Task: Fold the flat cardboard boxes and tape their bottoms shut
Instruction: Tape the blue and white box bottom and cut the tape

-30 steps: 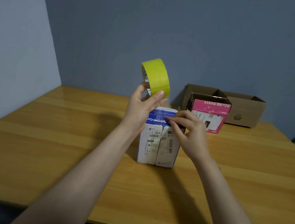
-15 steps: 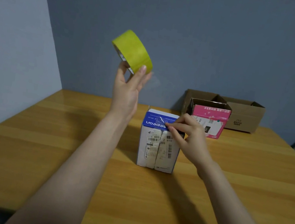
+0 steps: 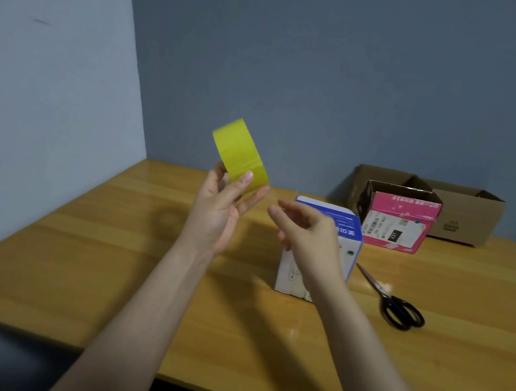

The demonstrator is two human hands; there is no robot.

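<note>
My left hand [image 3: 218, 209] holds a yellow roll of tape [image 3: 240, 156] up above the wooden table [image 3: 117, 242], thumb behind the roll and fingers on its front. A small white box with a blue top [image 3: 349, 231] stands upright at the table's middle, its closed flaps facing up. My right hand [image 3: 307, 235] hovers in front of the box's left part with relaxed fingers pointing left toward the roll, and nothing visible is in it. A gap remains between the right fingertips and the roll. The lower left of the box is hidden behind my right hand.
Black-handled scissors [image 3: 398, 306] lie on the table right of the box. Behind stand a pink box [image 3: 395, 223] and two open brown cardboard boxes [image 3: 469, 218] [image 3: 382, 176] against the back wall. A wall runs along the table's left side.
My left hand lowered the tape roll toward the box. My right hand came off the box top and moved left toward the roll. The view shifted, bringing the scissors into sight.
</note>
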